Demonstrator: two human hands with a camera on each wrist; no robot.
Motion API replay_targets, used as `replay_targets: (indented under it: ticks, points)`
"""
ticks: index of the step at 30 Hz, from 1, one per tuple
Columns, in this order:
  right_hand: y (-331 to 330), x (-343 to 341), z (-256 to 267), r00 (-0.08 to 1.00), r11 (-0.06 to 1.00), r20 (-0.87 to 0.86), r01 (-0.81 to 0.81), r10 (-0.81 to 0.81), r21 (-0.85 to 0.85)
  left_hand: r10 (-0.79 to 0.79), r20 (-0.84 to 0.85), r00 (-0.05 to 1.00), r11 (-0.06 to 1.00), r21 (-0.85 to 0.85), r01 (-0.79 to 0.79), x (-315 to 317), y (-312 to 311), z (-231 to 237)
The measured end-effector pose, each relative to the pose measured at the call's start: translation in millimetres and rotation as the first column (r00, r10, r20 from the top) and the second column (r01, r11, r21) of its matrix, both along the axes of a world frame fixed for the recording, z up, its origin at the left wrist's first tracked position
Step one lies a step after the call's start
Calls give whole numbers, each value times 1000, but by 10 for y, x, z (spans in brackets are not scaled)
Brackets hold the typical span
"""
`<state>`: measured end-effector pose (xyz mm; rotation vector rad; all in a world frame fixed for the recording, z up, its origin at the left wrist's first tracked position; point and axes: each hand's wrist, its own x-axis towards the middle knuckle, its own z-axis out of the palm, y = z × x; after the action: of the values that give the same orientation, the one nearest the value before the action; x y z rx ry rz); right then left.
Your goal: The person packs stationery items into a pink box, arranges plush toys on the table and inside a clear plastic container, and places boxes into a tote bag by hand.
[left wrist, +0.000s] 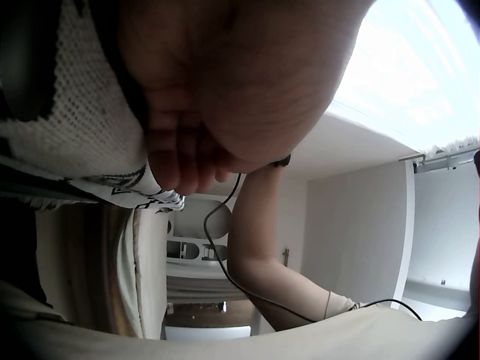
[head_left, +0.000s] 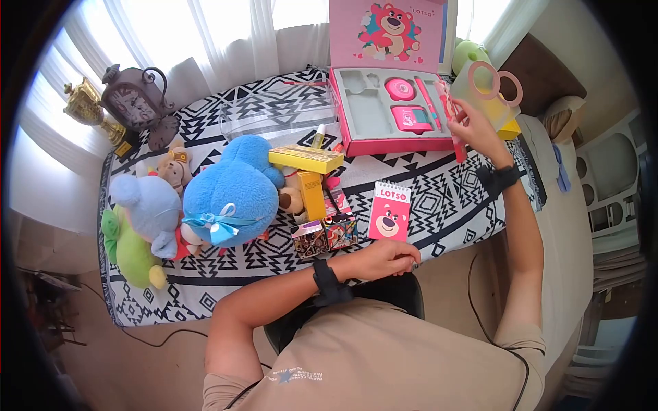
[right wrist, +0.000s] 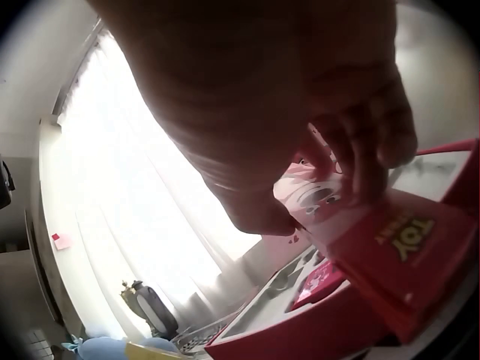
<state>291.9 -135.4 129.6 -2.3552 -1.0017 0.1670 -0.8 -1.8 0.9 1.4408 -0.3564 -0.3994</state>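
Observation:
At the right edge of the open pink gift box (head_left: 346,146), my right hand (head_left: 480,131) grips a flat red and pink item (head_left: 460,150). The right wrist view shows this item (right wrist: 401,244) with "TOY" lettering, held between the thumb and fingers of the hand (right wrist: 262,97). Grey tray slots hold a round pink case (head_left: 399,89), a pink rectangular item (head_left: 411,119) and a pink pen (head_left: 426,94). My left hand (head_left: 384,260) rests at the table's front edge with loosely bent fingers, holding nothing, just below a LOTSO notepad (head_left: 389,214).
Plush toys, including a large blue one (head_left: 233,188), fill the left of the patterned cloth. Yellow boxes (head_left: 306,159) and small patterned boxes (head_left: 325,236) stand mid-table. A clock (head_left: 133,99) and trophy (head_left: 92,106) are back left; pink-ringed scissors-like handles (head_left: 484,81) rise at right.

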Motion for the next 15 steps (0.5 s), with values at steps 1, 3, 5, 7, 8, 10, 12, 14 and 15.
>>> replay_targets:
  ticks: [1, 3, 5, 7, 8, 10, 12, 14, 15]
  points:
    - [53, 126, 6, 998, 998, 13, 57, -57, -19, 10, 14, 1000, 1000, -6, -10, -4, -4, 4]
    - [134, 429, -76, 992, 994, 103, 76, -67, -79, 9, 17, 1000, 1000, -6, -9, -4, -7, -4]
    - [196, 771, -254, 978, 986, 193, 101, -75, -132, 7, 19, 1000, 1000, -2, -7, -3, 6, 8]
    - [275, 994, -377, 946, 969, 322, 113, -37, -221, -22, -23, 999, 1000, 11, 23, 2, 20, 23]
    - [317, 1031, -369, 945, 970, 324, 111, -36, -217, -26, -23, 999, 999, 18, 27, 4, 22, 28]
    - [414, 1050, -356, 962, 910, 263, 173, -74, -376, -29, -17, 999, 999, 16, 29, 11, 22, 17]
    - [485, 1026, -326, 966, 903, 249, 165, -67, -397, -31, -18, 999, 1000, 7, 31, 13, 18, -1]
    - [484, 1041, -385, 971, 893, 231, 156, -60, -423, -23, -5, 1000, 1000, 13, 23, 13, 14, -12]
    - [463, 1045, -402, 975, 906, 214, 138, -55, -399, -20, -8, 1000, 1000, 9, 20, 11, 20, -5]
